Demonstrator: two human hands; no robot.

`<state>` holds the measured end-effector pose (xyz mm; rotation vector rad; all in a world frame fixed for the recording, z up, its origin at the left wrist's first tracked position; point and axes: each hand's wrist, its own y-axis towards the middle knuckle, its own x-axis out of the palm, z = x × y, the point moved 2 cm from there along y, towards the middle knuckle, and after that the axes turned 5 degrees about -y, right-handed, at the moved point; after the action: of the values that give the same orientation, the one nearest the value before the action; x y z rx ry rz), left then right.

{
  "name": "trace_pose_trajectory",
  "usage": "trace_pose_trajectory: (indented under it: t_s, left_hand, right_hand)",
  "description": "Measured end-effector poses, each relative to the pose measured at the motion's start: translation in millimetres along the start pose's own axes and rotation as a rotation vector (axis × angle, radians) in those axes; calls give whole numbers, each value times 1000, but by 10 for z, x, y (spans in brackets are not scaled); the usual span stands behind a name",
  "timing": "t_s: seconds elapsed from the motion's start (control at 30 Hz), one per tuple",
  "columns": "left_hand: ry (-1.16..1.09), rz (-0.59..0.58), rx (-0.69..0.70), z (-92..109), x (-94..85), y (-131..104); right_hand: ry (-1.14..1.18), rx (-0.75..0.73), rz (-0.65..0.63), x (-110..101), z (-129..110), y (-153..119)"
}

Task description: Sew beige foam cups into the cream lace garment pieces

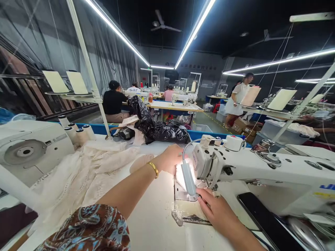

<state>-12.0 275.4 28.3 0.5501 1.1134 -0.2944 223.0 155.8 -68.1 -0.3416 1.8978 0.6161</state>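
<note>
My left hand (pixel 171 158) reaches to the far side of the sewing machine head, beside a brightly lit spot; its fingertips are partly hidden behind the lamp and in glare. A grey lamp (pixel 187 177) on a bendable metal neck shines over the needle area of the white sewing machine (pixel 243 167). At the lower end of this lamp is my right hand (pixel 213 207), its thumb and index finger close together near the metal plate (pixel 183 195). What the right fingers hold, if anything, is too small to name. Pale ruffled fabric (pixel 96 167) lies left of my left arm.
A black phone (pixel 267 219) lies on the right under the machine arm. Black plastic bags (pixel 162 130) sit at the table's back edge. Thread spools (pixel 78 132) and a second machine (pixel 31 150) stand at left. Several people are farther back.
</note>
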Motion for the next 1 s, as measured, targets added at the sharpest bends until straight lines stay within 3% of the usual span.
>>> trace_pose_trajectory:
  t_s: [0.1, 0.2, 0.4, 0.47, 0.53, 0.63, 0.73, 0.8, 0.9, 1.0]
  left_hand:
    - [35, -55, -39, -119, -78, -56]
    - [48, -35, -65, -212, -200, -139]
    - [-4, 265, -136, -322, -721, -377]
    - [-17, 296, -135, -330, -846, -498]
    - [-11, 263, -103, -293, -845, -605]
    - [24, 177, -37, -165, -594, -653]
    - [56, 139, -38, -59, -270, -499]
    - [59, 154, -81, -37, -191, -342]
    - [30, 251, -178, -64, -387, -236]
    - [-2, 379, -261, -83, -741, -449]
  right_hand:
    - [16, -21, 32, 25, 12, 12]
    - [33, -53, 42, 10, -5, 25]
    - [-29, -51, 38, -57, -51, 47]
    - [-30, -40, 38, -78, -63, 53]
    - [-14, -20, 29, -89, -70, 56]
    - [13, -1, 16, -86, -74, 56]
    - [17, 0, 14, -75, -70, 45]
    - [9, 2, 10, -74, -62, 33]
    - [-3, -8, 22, -86, -53, 19]
    - [-8, -27, 51, -100, -45, 21]
